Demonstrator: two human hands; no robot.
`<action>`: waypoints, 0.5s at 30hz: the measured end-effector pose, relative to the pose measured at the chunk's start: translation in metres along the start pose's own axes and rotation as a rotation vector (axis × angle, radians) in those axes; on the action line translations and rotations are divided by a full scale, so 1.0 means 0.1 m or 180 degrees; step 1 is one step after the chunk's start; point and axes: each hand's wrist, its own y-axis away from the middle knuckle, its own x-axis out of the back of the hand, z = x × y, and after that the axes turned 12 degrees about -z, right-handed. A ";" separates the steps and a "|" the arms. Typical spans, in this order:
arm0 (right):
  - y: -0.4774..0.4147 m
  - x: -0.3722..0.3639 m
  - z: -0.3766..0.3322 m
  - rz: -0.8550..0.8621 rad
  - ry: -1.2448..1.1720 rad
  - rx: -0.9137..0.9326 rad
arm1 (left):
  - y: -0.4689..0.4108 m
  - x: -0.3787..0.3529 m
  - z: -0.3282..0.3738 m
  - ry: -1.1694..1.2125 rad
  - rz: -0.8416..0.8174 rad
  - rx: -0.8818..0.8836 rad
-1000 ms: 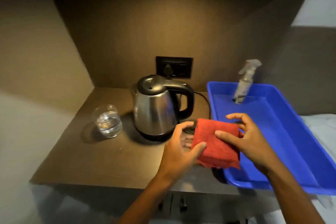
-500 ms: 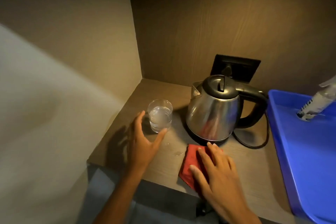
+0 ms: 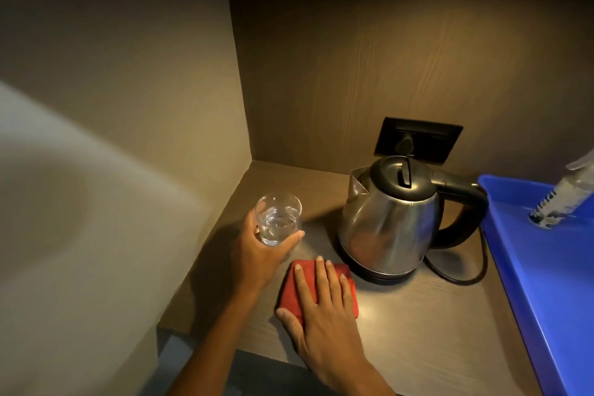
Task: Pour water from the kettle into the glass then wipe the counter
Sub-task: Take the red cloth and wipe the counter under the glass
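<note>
A clear glass [image 3: 279, 220] with water in it is gripped by my left hand [image 3: 259, 252] at the left of the brown counter [image 3: 427, 309]; whether it touches the counter I cannot tell. A folded red cloth [image 3: 297, 288] lies flat on the counter in front of the kettle, and my right hand [image 3: 324, 309] presses on it with fingers spread, covering most of it. The steel kettle [image 3: 390, 225] with black lid and handle stands upright on its base, just right of the glass.
A blue plastic tray [image 3: 546, 283] fills the right side, with a spray bottle [image 3: 561, 199] standing in it. The kettle's black cord [image 3: 463, 276] loops between kettle and tray. A black wall socket [image 3: 418, 143] sits behind the kettle. A side wall bounds the counter on the left.
The red cloth went from both hands in the air to flat on the counter under my right hand. My left hand reached left and closed around the glass.
</note>
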 end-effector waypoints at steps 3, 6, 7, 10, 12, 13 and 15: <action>-0.29 0.01 -0.10 0.0161 -0.0077 -0.0226 | -0.02 0.26 0.07 -0.0076 0.0266 -0.0078; -0.68 0.06 -0.19 0.0212 -0.0074 -0.0534 | 0.02 0.52 0.08 -0.0197 0.0381 -0.0227; -0.81 0.06 -0.20 0.0156 -0.0076 -0.0553 | 0.05 0.59 0.07 -0.0212 0.0356 -0.0238; -1.11 0.11 -0.19 0.0025 -0.0099 -0.0234 | 0.16 0.73 0.01 -0.0328 0.0371 -0.0303; -1.15 0.16 -0.13 -0.0101 -0.0023 0.0291 | 0.23 0.77 -0.04 -0.0465 0.0410 -0.0278; -1.11 0.15 -0.08 -0.0163 0.0023 0.0577 | 0.25 0.77 -0.07 -0.0449 0.0419 -0.0223; -0.95 0.12 0.03 -0.0264 0.0054 0.1006 | 0.26 0.74 -0.10 -0.0353 0.0401 -0.0142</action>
